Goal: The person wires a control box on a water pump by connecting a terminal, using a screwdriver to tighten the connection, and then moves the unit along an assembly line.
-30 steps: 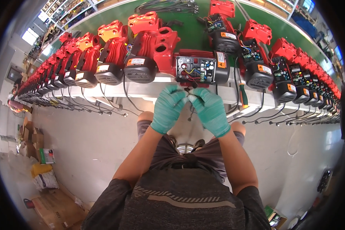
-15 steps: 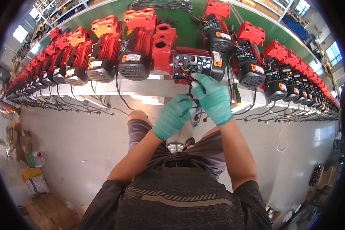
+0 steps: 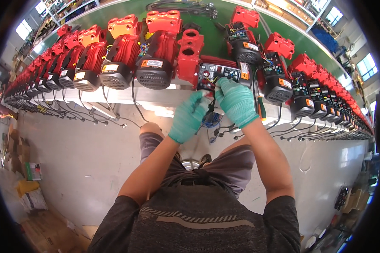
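In front of me a red pump (image 3: 190, 55) lies on its side at the bench edge, its black terminal box (image 3: 230, 74) open with a circuit board and thin wires inside. My right hand (image 3: 237, 101), in a green glove, has thumb and fingertips pinched at the wires (image 3: 215, 79) by the box's lower edge. Just below the box, my left hand (image 3: 190, 114), gloved alike, has its fingers closed; what sits between them is hidden. A black cable (image 3: 211, 105) hangs down between the hands from the box.
Rows of red pumps with black motor covers (image 3: 154, 78) line the bench on both sides, their cables hanging over the edge. A green-and-orange-handled screwdriver (image 3: 261, 110) hangs right of my right hand. Bundled cables (image 3: 179, 6) lie on the green bench top (image 3: 207, 26).
My left hand has moved up to the lower edge of the terminal box. The right hand's fingertips remain at the box's wires. The view has shifted slightly, moving the bench rightward.
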A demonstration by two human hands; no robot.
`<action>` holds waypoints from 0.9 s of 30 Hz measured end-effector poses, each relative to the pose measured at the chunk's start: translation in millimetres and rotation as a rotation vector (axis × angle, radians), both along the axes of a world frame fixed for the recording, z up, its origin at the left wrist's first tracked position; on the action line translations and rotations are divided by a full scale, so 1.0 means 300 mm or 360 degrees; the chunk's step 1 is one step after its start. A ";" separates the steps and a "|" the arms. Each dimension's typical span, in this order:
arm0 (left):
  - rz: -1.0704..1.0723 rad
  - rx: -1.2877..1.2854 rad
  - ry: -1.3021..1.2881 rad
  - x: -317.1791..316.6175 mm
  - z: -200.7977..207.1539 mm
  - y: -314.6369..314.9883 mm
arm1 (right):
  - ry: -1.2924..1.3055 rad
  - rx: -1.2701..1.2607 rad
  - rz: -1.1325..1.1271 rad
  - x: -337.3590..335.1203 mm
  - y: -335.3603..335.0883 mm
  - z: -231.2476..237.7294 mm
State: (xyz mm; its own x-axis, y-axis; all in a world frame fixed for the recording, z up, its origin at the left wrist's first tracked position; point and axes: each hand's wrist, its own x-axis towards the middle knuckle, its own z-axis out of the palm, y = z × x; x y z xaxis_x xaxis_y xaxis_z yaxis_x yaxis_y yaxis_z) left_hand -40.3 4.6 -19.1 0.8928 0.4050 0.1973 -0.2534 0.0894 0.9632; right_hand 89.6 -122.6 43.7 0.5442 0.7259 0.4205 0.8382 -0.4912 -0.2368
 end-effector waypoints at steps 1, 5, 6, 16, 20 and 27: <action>0.0010 0.0112 0.0099 0.012 0.042 0.024 | -0.0031 -0.0032 0.0055 0.011 -0.003 0.005; 0.0325 0.1595 0.0317 0.106 0.133 0.096 | 0.0118 0.0046 0.0079 0.005 -0.020 0.017; 0.0357 0.1713 0.0281 0.120 0.138 0.098 | 0.0132 0.0099 0.0090 -0.003 -0.032 0.014; -0.0225 0.2706 0.0360 0.216 0.307 0.141 | 0.1135 0.0788 -0.0155 -0.160 -0.138 -0.124; -0.0360 0.2886 0.0345 0.244 0.331 0.140 | 0.1436 0.0810 -0.0178 -0.206 -0.169 -0.170; -0.0501 0.3124 0.0369 0.288 0.344 0.116 | 0.1819 0.0852 -0.0187 -0.244 -0.171 -0.165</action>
